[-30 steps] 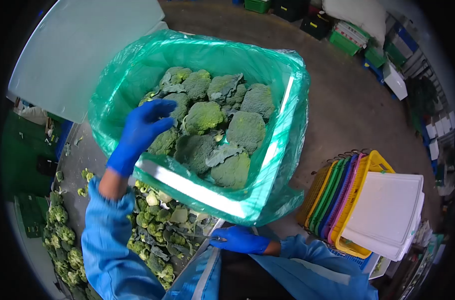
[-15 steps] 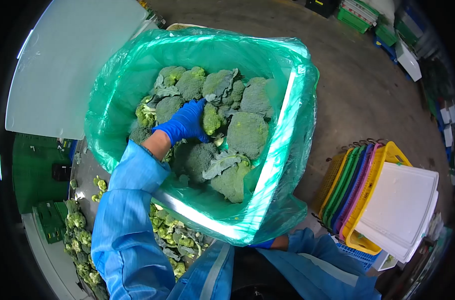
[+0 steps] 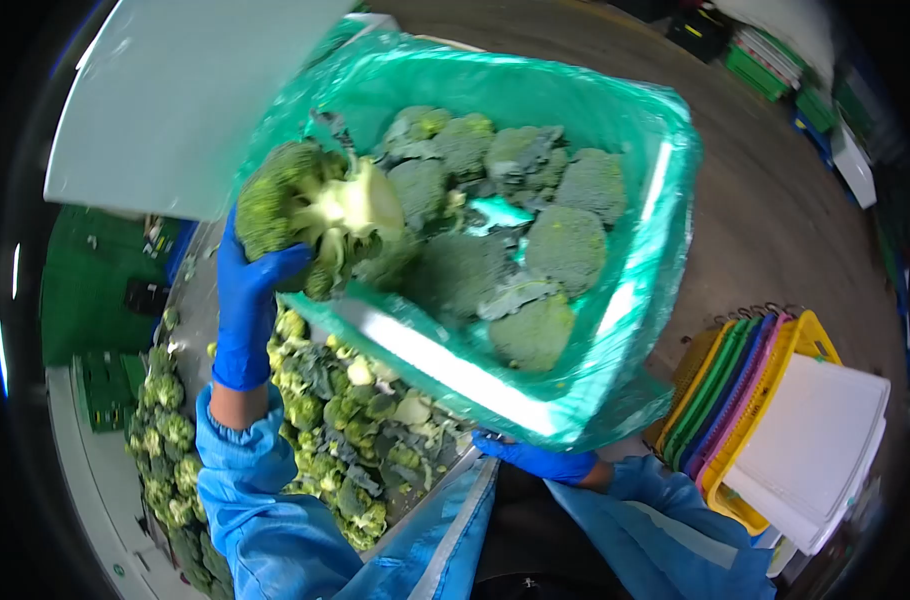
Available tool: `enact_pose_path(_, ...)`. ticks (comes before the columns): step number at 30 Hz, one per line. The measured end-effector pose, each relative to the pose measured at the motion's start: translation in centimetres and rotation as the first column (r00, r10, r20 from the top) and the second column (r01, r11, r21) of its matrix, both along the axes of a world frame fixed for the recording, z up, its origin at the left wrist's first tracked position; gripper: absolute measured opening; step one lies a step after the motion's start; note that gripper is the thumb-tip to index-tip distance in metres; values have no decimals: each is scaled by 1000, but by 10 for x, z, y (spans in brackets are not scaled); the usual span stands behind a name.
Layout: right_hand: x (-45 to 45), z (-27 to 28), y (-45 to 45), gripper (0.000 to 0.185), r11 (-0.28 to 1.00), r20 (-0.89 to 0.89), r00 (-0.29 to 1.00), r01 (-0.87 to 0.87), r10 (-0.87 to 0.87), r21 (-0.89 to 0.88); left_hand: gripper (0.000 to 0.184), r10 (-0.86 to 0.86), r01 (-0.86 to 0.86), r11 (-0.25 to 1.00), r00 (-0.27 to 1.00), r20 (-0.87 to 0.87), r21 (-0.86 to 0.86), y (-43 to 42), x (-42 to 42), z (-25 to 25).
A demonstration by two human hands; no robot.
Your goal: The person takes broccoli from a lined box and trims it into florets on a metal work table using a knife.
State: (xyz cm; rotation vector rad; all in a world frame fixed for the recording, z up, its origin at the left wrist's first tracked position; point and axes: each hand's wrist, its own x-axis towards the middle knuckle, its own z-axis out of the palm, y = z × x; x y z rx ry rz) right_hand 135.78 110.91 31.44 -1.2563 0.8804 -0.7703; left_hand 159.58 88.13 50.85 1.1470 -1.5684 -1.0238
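My left hand (image 3: 243,310), in a blue glove, grips a broccoli head (image 3: 285,195) at the left side of a box lined with a green plastic bag (image 3: 435,385). Its pale cut stem points right, toward the box's inside. More broccoli heads (image 3: 565,250) lie in the box, crowns up, with a patch of bare green liner showing between them. My right hand (image 3: 540,458), also gloved in blue, is at the near lower edge of the box and holds it there; the box hides part of its fingers.
Loose broccoli (image 3: 325,430) is heaped on the surface below the box, with another row (image 3: 165,430) further left. A pale panel (image 3: 175,100) stands at upper left. Stacked colored baskets (image 3: 735,400) with white lids (image 3: 810,440) stand at right. Green crates (image 3: 760,65) are at upper right.
My left hand has lifted a broccoli head out from among the others and brought it left, turning its stem right. The box appears further right in view, and more of my right hand shows.
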Motion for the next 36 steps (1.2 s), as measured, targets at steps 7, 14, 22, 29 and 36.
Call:
enact_pose_path(7,62,51,-17,25,870,-191,966,60,-174,-489,26,583,-133,711,662,-472,691,154,126,-41)
enact_pose_path(14,141,63,-33,28,633,-355,918,-171,-175,-755,42,711,79,461,563,-421,884,255,144,-79)
enact_pose_path(22,142,12,-19,39,659,-430,825,-96,-366,-746,32,646,156,442,629,-434,884,268,137,-117)
enact_pose_path(29,118,10,-8,32,727,-485,829,-150,-277,-670,52,651,375,311,586,-484,873,268,123,-128)
enact_pose_path(36,75,-39,8,32,635,-306,772,159,-558,-756,22,764,58,357,556,-328,932,274,151,-106)
